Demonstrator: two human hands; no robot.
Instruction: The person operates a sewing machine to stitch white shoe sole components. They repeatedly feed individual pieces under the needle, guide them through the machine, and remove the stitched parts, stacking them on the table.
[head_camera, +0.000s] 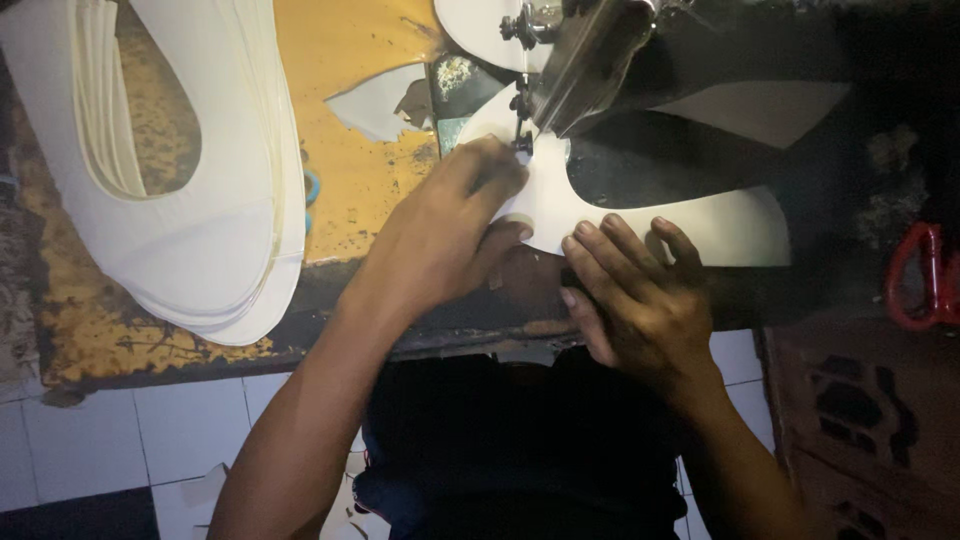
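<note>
Head view, looking down: the left hand (440, 235) lies palm-down on a white curved cut piece (690, 222) at the sewing machine (590, 50). Its fingers are bent and press the piece's left end flat; the fingertips sit just beside the needle area (522, 140). They press rather than clench, and nothing is enclosed in the palm.

The right hand (635, 290) rests on the near edge of the same piece, to the right of the left hand. Its fingers (620, 245) are extended and spread, tips flat on the white material, holding it down against the dark machine bed (650, 160). No grasp around the piece is visible.

The white piece runs from under the needle area toward the right, lying flat on the bed between both hands and the machine head.

A stack of white cut pieces (215, 210) of similar curved shape lies on the worn yellow table (360, 130), well apart to the left. A small white scrap (375, 100) lies on the table near the machine. Red-handled scissors (925, 275) sit at the far right edge. White floor tiles (190, 430) show below the table.
</note>
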